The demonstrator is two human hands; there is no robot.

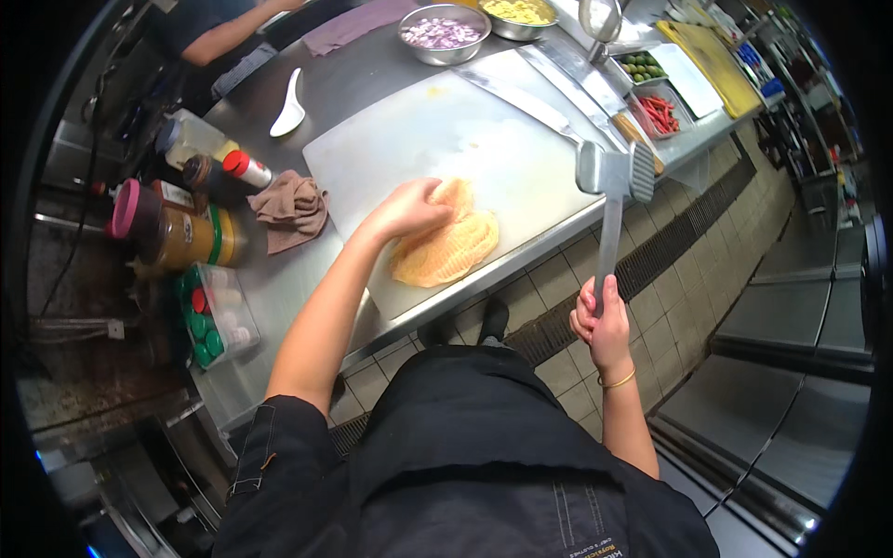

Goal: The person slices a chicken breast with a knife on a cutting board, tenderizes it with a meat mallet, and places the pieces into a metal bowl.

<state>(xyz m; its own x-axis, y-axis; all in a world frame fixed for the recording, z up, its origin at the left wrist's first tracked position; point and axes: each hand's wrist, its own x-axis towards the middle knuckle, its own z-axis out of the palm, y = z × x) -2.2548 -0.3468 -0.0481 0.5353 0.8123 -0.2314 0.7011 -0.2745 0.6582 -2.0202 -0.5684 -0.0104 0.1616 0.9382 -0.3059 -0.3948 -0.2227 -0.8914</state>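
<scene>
A flattened, pale orange piece of meat [446, 251] with a ridged surface lies on the white cutting board [391, 146], near its front edge. My left hand [418, 208] is on the far left part of the meat, thumb and fingers curled at a raised fold; the fingertips are partly hidden. In my right hand [601, 317] is the handle of a metal meat mallet [614, 171]. Its toothed head points up and away from me, raised to the right of the meat and apart from it.
Several large knives [520, 104] lie at the board's far right. Beyond are bowls of chopped onion [441, 35] and yellow pieces [520, 12], limes [640, 68] and red chillies [657, 115]. Left are a brown cloth [291, 209], jars [185, 234] and a white spoon [288, 111]. Another person's arm [227, 35] shows far left.
</scene>
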